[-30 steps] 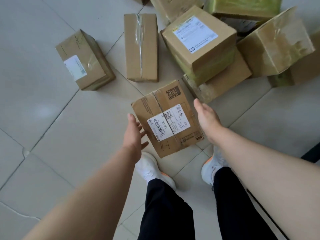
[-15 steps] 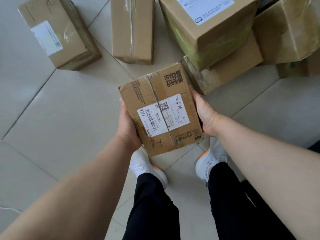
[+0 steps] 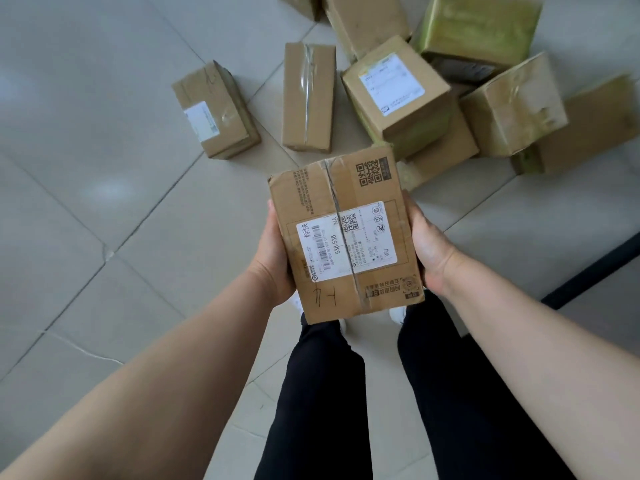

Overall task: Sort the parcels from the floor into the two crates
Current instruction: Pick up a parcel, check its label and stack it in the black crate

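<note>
Left hand [image 3: 277, 251] and right hand [image 3: 427, 247] grip parcel [image 3: 346, 237] sides, label [image 3: 346, 239] up (probably to read it), near pile [image 3: 398, 95].

Ten cardboard parcels are counted in all. One held parcel [image 3: 313, 188] is raised clear of the floor [image 3: 104, 237] between two grips, the left grip [image 3: 275, 258] and the right grip [image 3: 427, 251]. Nine floor parcels [image 3: 308, 98] are seen, one cut by the top edge. White labels [image 3: 346, 242] are seen on three parcels.

The white label [image 3: 346, 242] on the held parcel [image 3: 348, 188] reads "标快", "538-538" and "WU".
</note>
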The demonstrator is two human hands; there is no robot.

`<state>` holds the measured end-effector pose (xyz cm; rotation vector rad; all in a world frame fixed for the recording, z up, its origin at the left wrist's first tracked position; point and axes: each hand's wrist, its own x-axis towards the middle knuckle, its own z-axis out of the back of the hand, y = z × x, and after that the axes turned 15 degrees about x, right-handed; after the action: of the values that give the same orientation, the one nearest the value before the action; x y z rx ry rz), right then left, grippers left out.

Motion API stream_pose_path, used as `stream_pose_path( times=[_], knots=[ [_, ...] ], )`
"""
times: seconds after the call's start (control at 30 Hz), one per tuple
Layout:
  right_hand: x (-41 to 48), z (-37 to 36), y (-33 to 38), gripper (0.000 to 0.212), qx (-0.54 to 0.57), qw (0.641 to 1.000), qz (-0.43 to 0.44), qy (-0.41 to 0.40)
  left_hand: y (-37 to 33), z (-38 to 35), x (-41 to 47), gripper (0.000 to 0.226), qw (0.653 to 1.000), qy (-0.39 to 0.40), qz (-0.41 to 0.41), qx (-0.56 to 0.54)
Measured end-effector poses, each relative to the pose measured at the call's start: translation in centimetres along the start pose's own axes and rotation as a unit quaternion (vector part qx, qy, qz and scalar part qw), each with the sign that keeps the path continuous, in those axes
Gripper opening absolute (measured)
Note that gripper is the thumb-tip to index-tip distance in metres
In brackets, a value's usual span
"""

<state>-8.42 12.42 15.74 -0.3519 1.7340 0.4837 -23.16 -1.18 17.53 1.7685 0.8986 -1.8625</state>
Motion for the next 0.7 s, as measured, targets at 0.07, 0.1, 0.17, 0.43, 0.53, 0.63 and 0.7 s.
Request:
stream_pose_path(
  times=[0.07, 0.1, 0.17, 0.43, 0.53, 0.63, 0.7],
  knots=[
    [-3.8, -0.2, 0.8, 0.076, -0.003, 1.000, 0.016, -0.005, -0.8, -0.4, -3.7, 0.077, 1.000, 0.003, -0.007, 0.012],
    [-5.7, -0.2, 1.2, 0.075, -0.003, 1.000, 0.023, -0.006, -1.2, -0.6, -5.5, 0.077, 1.000, 0.004, -0.010, 0.019],
    [-9.1, -0.2, 2.0, 0.073, 0.006, 0.999, 0.040, -0.007, -2.0, -1.0, -8.9, 0.077, 0.999, 0.009, -0.014, 0.029],
    [-21.6, -0.4, 6.9, 0.053, 0.055, 0.988, 0.132, 0.060, -6.4, -2.9, -21.3, 0.082, 0.997, -0.003, -0.073, 0.025],
    [-25.7, -0.3, 8.9, 0.048, 0.043, 0.980, 0.170, 0.094, -8.5, -3.6, -25.0, 0.088, 0.995, -0.004, -0.092, 0.030],
    [-29.7, -0.6, 10.8, 0.057, 0.024, 0.974, 0.201, 0.104, -10.7, -4.3, -28.3, 0.090, 0.993, 0.000, -0.118, 0.024],
    [-32.2, -0.8, 12.1, 0.061, 0.025, 0.969, 0.216, 0.114, -11.9, -4.7, -30.2, 0.095, 0.990, 0.012, -0.139, 0.028]
  ],
)
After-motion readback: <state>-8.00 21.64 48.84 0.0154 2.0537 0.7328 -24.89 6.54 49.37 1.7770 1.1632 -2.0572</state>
